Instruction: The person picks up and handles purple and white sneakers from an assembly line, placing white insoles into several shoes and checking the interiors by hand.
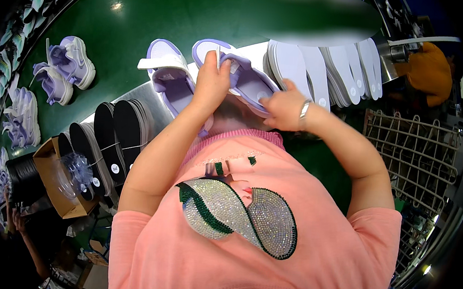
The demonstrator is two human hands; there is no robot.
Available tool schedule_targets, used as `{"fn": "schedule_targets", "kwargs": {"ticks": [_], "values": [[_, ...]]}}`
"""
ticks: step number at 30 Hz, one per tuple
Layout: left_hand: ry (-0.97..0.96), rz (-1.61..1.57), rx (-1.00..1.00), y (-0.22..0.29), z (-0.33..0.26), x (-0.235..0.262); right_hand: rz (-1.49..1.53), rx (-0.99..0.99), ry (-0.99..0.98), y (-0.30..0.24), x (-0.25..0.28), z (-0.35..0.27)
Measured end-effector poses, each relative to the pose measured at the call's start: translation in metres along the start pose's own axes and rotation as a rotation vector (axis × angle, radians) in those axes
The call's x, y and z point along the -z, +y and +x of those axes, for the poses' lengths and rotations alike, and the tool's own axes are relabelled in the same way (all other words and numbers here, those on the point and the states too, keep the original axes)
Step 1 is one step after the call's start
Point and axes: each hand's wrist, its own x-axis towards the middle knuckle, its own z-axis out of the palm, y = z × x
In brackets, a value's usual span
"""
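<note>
A white and lavender shoe point(252, 84) lies tilted in front of me, its opening facing up and its lavender lining showing. My left hand point(213, 81) is closed on the shoe's upper, near the tongue and strap. At the heel end, my right hand point(288, 106) grips the rim, with fingertips reaching inside toward a round pale mark on the insole. Just left of it rests a matching shoe point(174, 81), its white strap folded out to the side; my left forearm covers part of its heel. No hand is on that second shoe.
Stacked white insoles point(288, 68) stand to the right of the shoe. Bundled black insoles point(128, 124) and a cardboard box point(60, 181) with clear plastic are at left. More lavender shoes point(68, 63) sit on the green table point(138, 22). A wire rack point(411, 151) stands right. Another person's hand point(18, 220) shows lower left.
</note>
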Motion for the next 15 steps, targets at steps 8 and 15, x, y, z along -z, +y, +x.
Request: {"fn": "schedule_targets", "kwargs": {"ticks": [8,15], "values": [[0.050,0.059,-0.090,0.030,-0.015,0.020,0.099,0.025,0.017,0.000,-0.019,0.032],[-0.145,0.714,0.080,0.018,-0.046,0.052,0.254,0.012,0.159,-0.049,-0.009,0.057]]}}
